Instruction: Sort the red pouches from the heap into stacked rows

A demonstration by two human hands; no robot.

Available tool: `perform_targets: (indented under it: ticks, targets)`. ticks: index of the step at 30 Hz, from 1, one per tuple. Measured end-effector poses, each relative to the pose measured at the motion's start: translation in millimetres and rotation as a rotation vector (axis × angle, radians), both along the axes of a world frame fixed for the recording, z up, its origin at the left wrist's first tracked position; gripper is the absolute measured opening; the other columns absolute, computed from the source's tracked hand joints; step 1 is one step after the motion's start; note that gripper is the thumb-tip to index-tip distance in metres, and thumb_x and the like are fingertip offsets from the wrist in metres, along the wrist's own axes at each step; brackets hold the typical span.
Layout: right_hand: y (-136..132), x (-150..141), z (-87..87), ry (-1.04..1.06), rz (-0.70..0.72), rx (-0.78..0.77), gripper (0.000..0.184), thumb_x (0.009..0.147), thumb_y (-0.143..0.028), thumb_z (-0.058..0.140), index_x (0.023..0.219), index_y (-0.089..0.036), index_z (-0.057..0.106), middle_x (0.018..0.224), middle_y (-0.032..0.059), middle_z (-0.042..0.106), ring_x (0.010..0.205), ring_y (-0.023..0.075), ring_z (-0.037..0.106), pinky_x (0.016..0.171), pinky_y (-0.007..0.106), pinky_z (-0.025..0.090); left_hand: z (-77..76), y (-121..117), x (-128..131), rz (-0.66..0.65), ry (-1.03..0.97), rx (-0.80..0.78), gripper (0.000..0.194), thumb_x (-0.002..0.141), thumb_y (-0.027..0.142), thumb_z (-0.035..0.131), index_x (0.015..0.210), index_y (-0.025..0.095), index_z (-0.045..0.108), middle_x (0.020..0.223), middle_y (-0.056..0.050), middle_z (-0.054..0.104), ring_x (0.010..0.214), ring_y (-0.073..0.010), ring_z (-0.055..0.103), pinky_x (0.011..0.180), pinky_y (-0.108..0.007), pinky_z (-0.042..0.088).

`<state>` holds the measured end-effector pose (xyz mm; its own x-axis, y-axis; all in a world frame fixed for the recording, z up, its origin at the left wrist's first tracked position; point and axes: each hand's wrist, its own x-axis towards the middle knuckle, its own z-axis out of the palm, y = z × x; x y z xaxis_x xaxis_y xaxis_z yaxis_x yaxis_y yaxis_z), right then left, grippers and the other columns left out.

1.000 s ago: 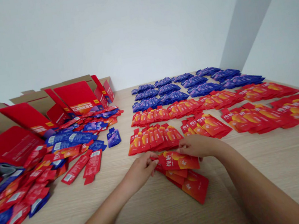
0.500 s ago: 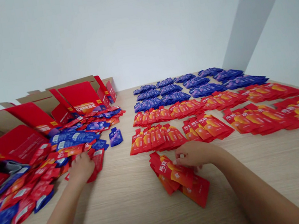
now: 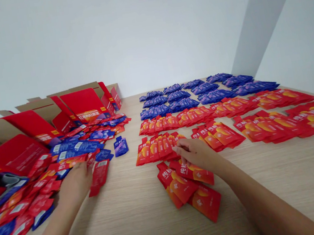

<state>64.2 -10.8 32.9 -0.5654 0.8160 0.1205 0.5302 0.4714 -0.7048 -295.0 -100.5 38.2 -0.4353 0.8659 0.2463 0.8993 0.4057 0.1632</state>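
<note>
My left hand (image 3: 76,184) is at the right edge of a mixed pile of pouches, its fingers closed on a red pouch (image 3: 91,159) that tilts up from the pile. Beside it, another red pouch (image 3: 99,178) lies back side up. My right hand (image 3: 197,154) hovers with fingers bent but apart, nothing visible between them. Right below it lies a loose, overlapping group of red-orange pouches (image 3: 178,183), printed sides up. Part of a fanned row of red pouches (image 3: 156,148) is hidden behind this hand.
Open red cartons (image 3: 83,103) stand along the left behind the pile. A single blue pouch (image 3: 120,146) lies apart on the wooden table (image 3: 125,218). Fanned groups of blue pouches (image 3: 183,104) fill the back right, with more red groups (image 3: 271,125) in front.
My right hand has let go of a red pouch on the loose group and risen slightly away. My left hand has drawn back a little, lifting a red pouch at the pile.
</note>
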Motion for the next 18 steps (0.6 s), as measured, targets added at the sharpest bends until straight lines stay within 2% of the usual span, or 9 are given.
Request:
perform_targets:
  ticks: [2,4,7,9,12,15,18]
  targets:
    - [-4,-5,-1.4,0.148,0.041,-0.031,0.024,0.091,-0.033,0.042,0.071,-0.02,0.049,0.064,-0.0004,0.06,0.06,0.0127,0.054,0.058,0.025,0.037,13.7,-3,35,-0.05,-0.217,-0.005,0.034,0.078,0.049,0.041,0.073,0.018,0.056,0.071,-0.007,0.062,0.075,-0.0275,0.06,0.066,-0.037,0.047]
    - [-10,-11,-3.9,0.284,0.096,-0.098,0.019,0.088,-0.037,0.047,0.081,-0.02,0.052,0.07,-0.0005,0.06,0.063,0.013,0.054,0.059,0.025,0.038,20.0,-4,77,-0.209,-0.602,-0.053,0.036,0.075,0.054,0.049,0.072,0.019,0.057,0.068,-0.003,0.063,0.068,-0.0225,0.059,0.059,-0.031,0.046]
    - [-16,-21,-8.9,0.453,0.171,-0.241,0.023,0.081,-0.041,0.058,0.088,-0.021,0.052,0.073,-0.002,0.057,0.065,0.0126,0.053,0.058,0.024,0.039,14.5,-4,136,-0.385,-1.159,-0.146,0.039,0.068,0.053,0.062,0.084,0.018,0.061,0.074,-0.002,0.067,0.067,-0.0199,0.06,0.058,-0.028,0.047]
    - [-17,-26,-11.9,0.549,0.153,-0.307,0.025,0.077,-0.043,0.061,0.078,-0.02,0.049,0.066,-0.0046,0.051,0.059,0.0106,0.047,0.054,0.023,0.037,6.2,-3,162,-0.442,-1.403,-0.156,0.042,0.065,0.05,0.067,0.09,0.017,0.061,0.076,-0.003,0.068,0.068,-0.0198,0.062,0.061,-0.03,0.049]
    - [-15,-29,-13.5,0.674,0.061,-0.372,0.036,0.074,-0.048,0.063,0.064,-0.021,0.042,0.056,-0.0076,0.039,0.051,0.0081,0.037,0.05,0.022,0.031,-2.4,1,182,-0.464,-1.575,-0.133,0.044,0.065,0.049,0.069,0.094,0.017,0.061,0.075,-0.004,0.069,0.068,-0.0209,0.064,0.065,-0.034,0.051]
    - [-12,-26,-12.1,0.718,0.075,-0.443,0.037,0.068,-0.05,0.068,0.067,-0.02,0.046,0.06,-0.0065,0.045,0.053,0.0086,0.041,0.052,0.022,0.035,-4.0,5,189,-0.51,-1.579,-0.15,0.042,0.065,0.049,0.07,0.091,0.017,0.062,0.076,-0.004,0.069,0.073,-0.0224,0.065,0.069,-0.035,0.051]
    - [-14,-24,-11.2,0.718,0.104,-0.457,0.034,0.069,-0.048,0.069,0.07,-0.02,0.049,0.064,-0.0045,0.051,0.057,0.01,0.046,0.054,0.023,0.038,-4.9,6,195,-0.552,-1.558,-0.174,0.041,0.064,0.05,0.07,0.088,0.017,0.062,0.079,-0.005,0.07,0.076,-0.0217,0.065,0.072,-0.034,0.051]
